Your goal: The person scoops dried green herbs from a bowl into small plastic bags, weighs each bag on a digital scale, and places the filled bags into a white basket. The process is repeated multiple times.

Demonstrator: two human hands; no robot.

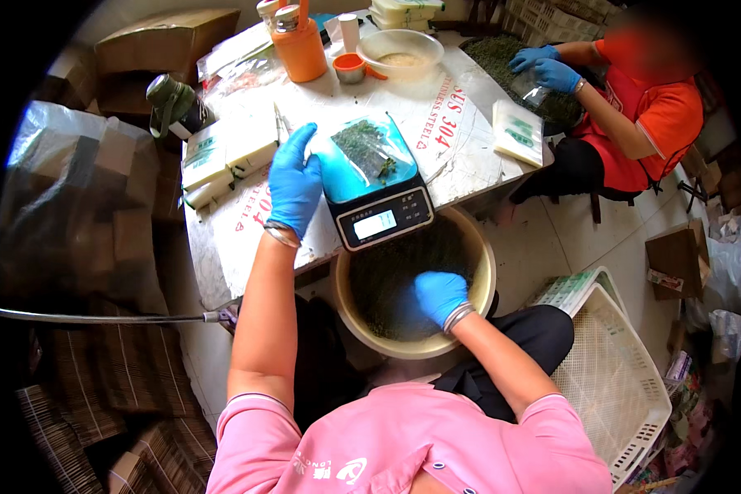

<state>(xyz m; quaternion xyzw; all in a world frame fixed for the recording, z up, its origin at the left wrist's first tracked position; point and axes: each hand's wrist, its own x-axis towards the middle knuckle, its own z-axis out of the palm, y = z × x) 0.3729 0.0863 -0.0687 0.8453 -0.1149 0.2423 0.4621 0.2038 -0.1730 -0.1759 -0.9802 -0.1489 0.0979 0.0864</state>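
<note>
My left hand (295, 182), in a blue glove, is raised over the table just left of a black digital kitchen scale (383, 216) with a lit display. On the scale's blue top lies a clear plastic bag (364, 151) of dark green dried leaf bits, with a small loose clump beside its lower end. In the large cream basin (485, 272) below the table edge, my right hand (441, 299), also gloved, is bent down at the dark green loose material (383, 290). Its fingers are blurred and partly hidden, so whether they hold any is unclear.
Stacks of packaging bags (228, 151) lie left of the scale, another stack (519, 133) at the right corner. Behind stand an orange jug (299, 52), a measuring cup (350, 68) and a plastic bowl (401, 52). A co-worker's gloved hands (546, 68) hold a clear bag. Plastic crates (611, 370) stand at right.
</note>
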